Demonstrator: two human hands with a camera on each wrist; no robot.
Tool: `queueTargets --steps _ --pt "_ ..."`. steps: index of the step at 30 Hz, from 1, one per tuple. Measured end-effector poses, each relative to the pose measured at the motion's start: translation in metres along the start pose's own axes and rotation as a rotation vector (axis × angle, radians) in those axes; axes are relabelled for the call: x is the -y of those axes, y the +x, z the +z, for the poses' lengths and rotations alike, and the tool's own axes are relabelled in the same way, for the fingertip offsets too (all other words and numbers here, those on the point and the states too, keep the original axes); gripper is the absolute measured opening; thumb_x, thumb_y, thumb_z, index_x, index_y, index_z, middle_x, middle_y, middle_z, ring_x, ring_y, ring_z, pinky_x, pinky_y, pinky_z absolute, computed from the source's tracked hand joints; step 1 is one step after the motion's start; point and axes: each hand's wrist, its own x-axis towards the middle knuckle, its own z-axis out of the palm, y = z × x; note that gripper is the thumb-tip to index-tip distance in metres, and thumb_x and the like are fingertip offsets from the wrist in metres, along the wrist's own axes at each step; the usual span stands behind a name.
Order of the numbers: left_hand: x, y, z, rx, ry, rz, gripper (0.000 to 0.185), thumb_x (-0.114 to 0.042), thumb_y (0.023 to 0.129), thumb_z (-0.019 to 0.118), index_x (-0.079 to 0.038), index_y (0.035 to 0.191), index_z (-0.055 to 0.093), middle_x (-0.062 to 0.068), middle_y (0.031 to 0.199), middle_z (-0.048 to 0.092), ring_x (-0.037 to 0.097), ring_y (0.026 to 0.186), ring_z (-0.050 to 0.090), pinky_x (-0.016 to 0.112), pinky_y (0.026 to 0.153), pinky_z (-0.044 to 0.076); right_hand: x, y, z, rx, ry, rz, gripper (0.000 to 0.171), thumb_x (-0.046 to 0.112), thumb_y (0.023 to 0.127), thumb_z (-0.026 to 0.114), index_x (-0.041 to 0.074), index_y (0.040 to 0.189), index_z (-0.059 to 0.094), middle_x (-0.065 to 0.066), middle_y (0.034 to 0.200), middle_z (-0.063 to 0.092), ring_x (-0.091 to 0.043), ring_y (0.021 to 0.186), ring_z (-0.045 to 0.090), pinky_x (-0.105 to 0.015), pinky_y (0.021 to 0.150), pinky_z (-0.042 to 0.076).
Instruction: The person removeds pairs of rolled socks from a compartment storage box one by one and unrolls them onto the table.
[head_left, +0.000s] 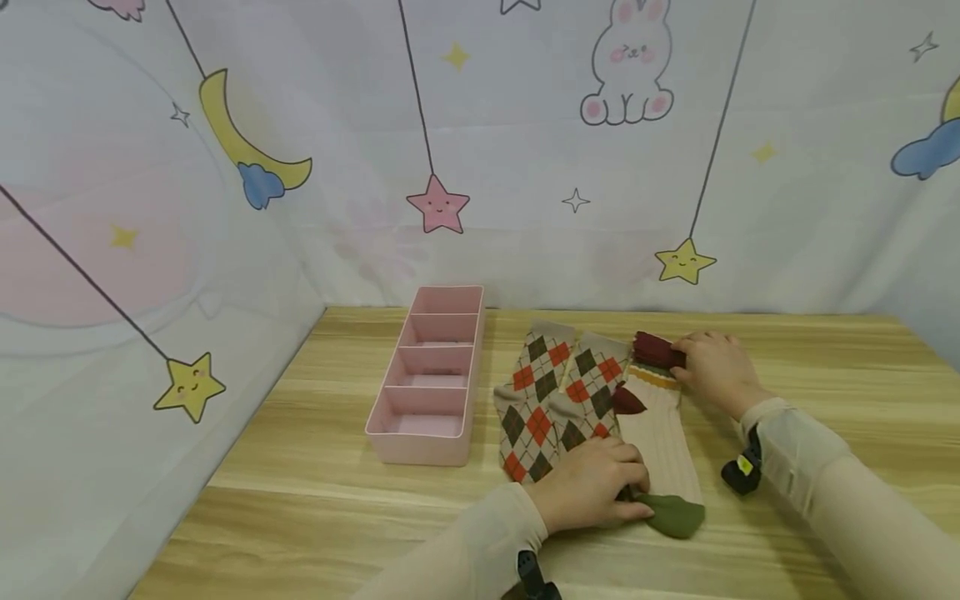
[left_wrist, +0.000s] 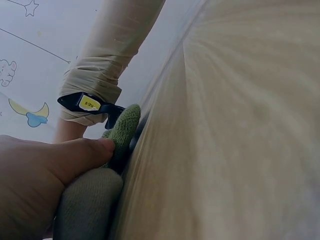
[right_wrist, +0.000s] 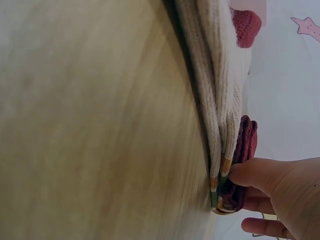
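A cream ribbed sock [head_left: 663, 437] lies lengthwise on the table, with a burgundy heel, a yellow band and a green toe. Two layers of its ribbed cloth [right_wrist: 212, 75] show stacked in the right wrist view. At the far end, my right hand [head_left: 718, 368] pinches the burgundy cuff [right_wrist: 247, 142], which is folded over. My left hand [head_left: 592, 483] holds the near end, its thumb pressed on the green toe [left_wrist: 125, 127]. Left of the cream sock lie two argyle socks [head_left: 534, 392] in beige, red and dark green, partly covered by my left hand.
A pink box [head_left: 423, 450] divided into compartments stands on the wooden table [head_left: 300, 500], left of the socks. Behind the table hangs a white cloth [head_left: 517, 267] printed with stars, a moon and a rabbit. Each wrist wears a black camera [head_left: 742, 473].
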Motion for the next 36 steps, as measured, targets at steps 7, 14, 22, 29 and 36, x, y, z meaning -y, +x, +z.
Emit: queueTargets --steps 7,14,22,29,36 --pt "0.000 0.000 0.000 -0.007 -0.001 0.006 0.019 -0.044 0.089 0.065 -0.027 0.094 0.070 -0.014 0.098 0.063 -0.001 0.089 0.056 0.011 0.083 0.042 0.000 0.003 0.000 0.020 -0.010 -0.013 0.039 0.021 0.087 0.069 -0.002 0.118 0.065 -0.025 0.121 0.062 -0.047 0.111 0.054 -0.061 0.093 0.040" --pt "0.000 0.000 0.000 -0.006 0.008 0.012 0.019 -0.044 0.089 0.065 -0.027 0.094 0.070 -0.014 0.098 0.063 -0.001 0.089 0.056 0.011 0.083 0.042 -0.001 0.004 0.001 0.011 -0.021 -0.038 0.036 0.020 0.088 0.066 -0.002 0.116 0.065 -0.024 0.120 0.063 -0.046 0.113 0.053 -0.061 0.095 0.039" --pt "0.000 -0.001 0.000 -0.032 0.014 0.027 0.018 -0.046 0.088 0.065 -0.028 0.092 0.069 -0.015 0.096 0.063 -0.001 0.088 0.055 0.010 0.083 0.042 -0.001 0.005 0.000 -0.032 -0.013 -0.039 0.029 0.017 0.091 0.061 -0.003 0.111 0.067 -0.024 0.114 0.065 -0.045 0.108 0.057 -0.060 0.093 0.041" --pt "0.001 -0.001 0.001 -0.045 0.017 0.050 0.019 -0.047 0.089 0.063 -0.028 0.089 0.068 -0.016 0.092 0.062 -0.002 0.085 0.054 0.009 0.084 0.042 -0.004 0.009 -0.002 -0.075 0.008 -0.046 0.025 0.014 0.091 0.060 -0.003 0.107 0.069 -0.023 0.107 0.067 -0.044 0.102 0.059 -0.060 0.092 0.041" --pt "0.000 -0.001 0.001 -0.053 0.021 0.063 0.019 -0.046 0.090 0.062 -0.029 0.087 0.067 -0.016 0.092 0.061 -0.003 0.083 0.053 0.009 0.083 0.041 -0.009 0.016 -0.002 -0.115 0.038 -0.041 0.021 0.011 0.091 0.058 -0.004 0.100 0.068 -0.022 0.092 0.068 -0.043 0.089 0.061 -0.060 0.085 0.043"
